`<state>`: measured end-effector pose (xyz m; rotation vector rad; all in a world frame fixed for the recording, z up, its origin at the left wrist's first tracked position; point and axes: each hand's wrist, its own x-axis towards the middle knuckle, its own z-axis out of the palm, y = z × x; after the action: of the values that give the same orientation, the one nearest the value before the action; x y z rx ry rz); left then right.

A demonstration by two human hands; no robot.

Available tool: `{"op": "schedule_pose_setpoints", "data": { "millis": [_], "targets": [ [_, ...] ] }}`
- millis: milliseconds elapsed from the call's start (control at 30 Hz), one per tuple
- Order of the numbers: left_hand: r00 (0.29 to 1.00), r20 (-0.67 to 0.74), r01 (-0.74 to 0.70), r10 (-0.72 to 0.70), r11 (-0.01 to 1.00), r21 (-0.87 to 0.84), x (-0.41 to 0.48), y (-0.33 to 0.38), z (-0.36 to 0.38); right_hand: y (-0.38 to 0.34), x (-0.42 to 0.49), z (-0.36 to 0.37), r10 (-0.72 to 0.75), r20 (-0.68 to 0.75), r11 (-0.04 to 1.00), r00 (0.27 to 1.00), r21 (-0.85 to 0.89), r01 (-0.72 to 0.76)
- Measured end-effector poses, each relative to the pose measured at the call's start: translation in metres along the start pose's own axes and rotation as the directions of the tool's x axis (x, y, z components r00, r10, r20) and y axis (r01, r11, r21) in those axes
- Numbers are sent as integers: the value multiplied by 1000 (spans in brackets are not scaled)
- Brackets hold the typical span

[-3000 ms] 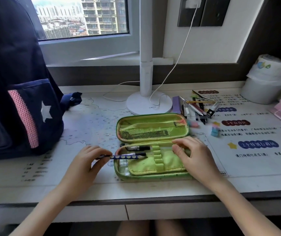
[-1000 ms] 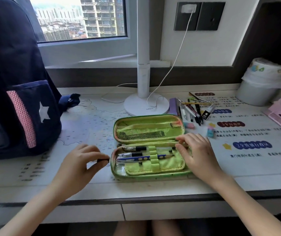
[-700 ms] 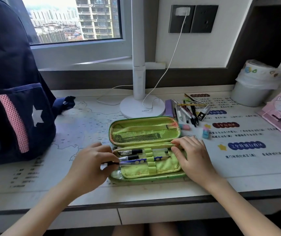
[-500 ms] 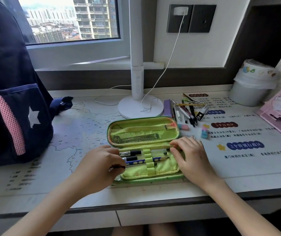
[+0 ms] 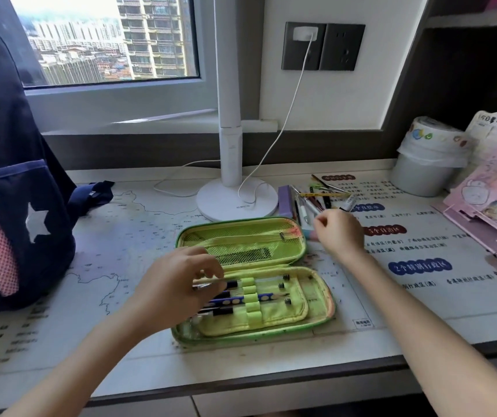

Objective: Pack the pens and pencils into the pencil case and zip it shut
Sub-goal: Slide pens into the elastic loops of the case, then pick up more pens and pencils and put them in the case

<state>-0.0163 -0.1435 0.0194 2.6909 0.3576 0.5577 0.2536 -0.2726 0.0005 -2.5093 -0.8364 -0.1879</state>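
The green pencil case (image 5: 316, 299) lies open in the middle of the desk, its mesh lid folded back. Elastic loops in its near half hold several pens and a blue dotted pencil (image 5: 259, 297). My left hand (image 5: 172, 290) is over the case's left end, with its fingers curled round the silver end of the top black pen (image 5: 232, 284). My right hand (image 5: 342, 233) is behind the case's right corner. Its curled fingertips meet at the loose pile of pens and pencils (image 5: 316, 197). Whether they grip one is hidden.
A white lamp base (image 5: 235, 203) with a charging cable stands behind the case. A dark blue backpack (image 5: 6, 176) fills the left side. A purple block (image 5: 284, 200) lies by the pile. A white tub (image 5: 424, 170) and a pink stand (image 5: 490, 203) are at the right.
The blue dotted pencil went from my left hand into the loops. My right hand left the case and moved back-right to the pile. My left hand shifted onto the top pen's end.
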Motion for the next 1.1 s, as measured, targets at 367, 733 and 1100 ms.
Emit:
{"op": "schedule_pose_setpoints", "data": {
  "millis": [367, 733, 1100],
  "targets": [
    [990, -117, 72, -79, 995, -63, 9, -15, -14, -35, 66, 35, 273, 268, 936, 924, -298, -190],
    [990, -103, 91, -98, 993, -70, 9, -15, -13, -23, 52, 20, 319, 234, 885, 918, -421, -200],
    [959, -94, 187, -266, 850, -493, 20, 16, 3, -77, -102, -40, -352, 348, 771, 869, 634, 59]
  ]
}}
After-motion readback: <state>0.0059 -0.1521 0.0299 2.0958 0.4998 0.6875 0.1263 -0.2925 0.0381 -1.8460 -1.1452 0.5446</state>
